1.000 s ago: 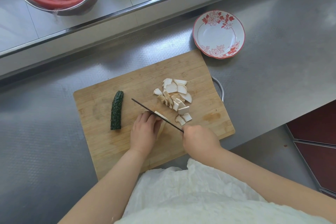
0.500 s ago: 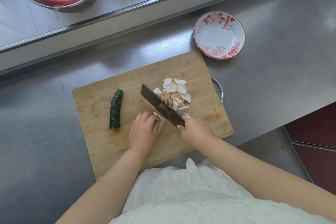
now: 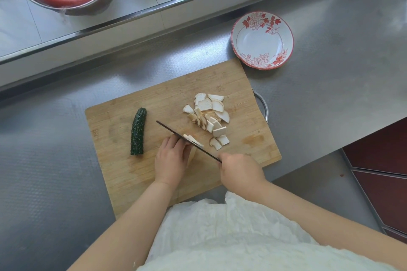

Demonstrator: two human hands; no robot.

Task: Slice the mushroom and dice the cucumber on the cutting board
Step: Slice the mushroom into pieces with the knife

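I am holding the knife edge-down on the cutting board, its dark blade seen nearly edge-on as a thin line running from the far left toward my near right. My right hand is wrapping its curled fingers around the handle, which is hidden inside my fist. My left hand is pressing down on the uncut mushroom piece, fingers bent over it with the fingertips lying right against the blade's left side; most of the piece is hidden under my palm, so I cannot tell its full shape. A fresh pale slice is lying against the blade's right side.

The cucumber is lying alone on the left part of the board, well apart from my hands. There is one of it, dark green and bumpy, its long axis running nearly straight away from me, the far end tilting slightly to the right, the near end cut flat.

The mushroom slices are sitting in a loose heap on the right half of the board, white with brownish edges; I am counting roughly fifteen, though overlaps make the count unsure.

One red-flowered bowl is standing on the steel counter just beyond the board's far right corner.
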